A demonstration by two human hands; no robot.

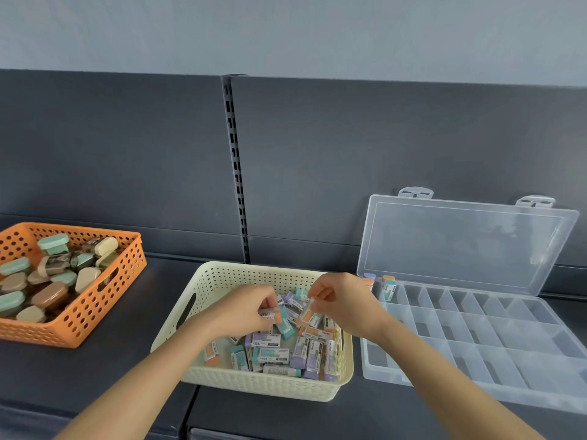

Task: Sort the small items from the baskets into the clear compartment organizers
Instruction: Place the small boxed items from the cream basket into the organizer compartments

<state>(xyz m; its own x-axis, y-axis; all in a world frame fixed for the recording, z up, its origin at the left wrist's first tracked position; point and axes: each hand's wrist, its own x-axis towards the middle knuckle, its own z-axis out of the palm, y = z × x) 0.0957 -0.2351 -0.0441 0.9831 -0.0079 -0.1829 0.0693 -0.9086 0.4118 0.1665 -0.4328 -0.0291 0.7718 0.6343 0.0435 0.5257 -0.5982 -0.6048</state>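
- Picking one eraser per hand is the step in hand. An orange-tipped eraser (272, 315) is pinched in the curled fingertips of the left hand (247, 308), and a second eraser (308, 311) is pinched the same way by the right hand (343, 303). Both are only a little above the pile of erasers (276, 350) in the cream basket (263, 389).
- To do it well, I think each pinch should sit on the paper sleeve, on the two long sides, so the eraser does not turn or slip out on the way.
- Colour seems to be the sorting rule, so it is wise to check the tip colour of each piece before it leaves the basket. The colour under the right fingers is partly hidden.
- The clear organizer (368, 373) lies just beside the basket on the right, with its lid (460, 246) standing open against the back panel. A few standing erasers (389, 289) are upright in the compartments at its back left corner; the other compartments look unfilled.
- The right hand is nearer, so it should probably go first, low over the basket rim, and set its eraser upright beside one of the same colour. The left hand can then cross over without knocking the thin dividers.
- The orange basket (79, 325) with small cases (50, 295) is well apart on the left and needs no attention for now.
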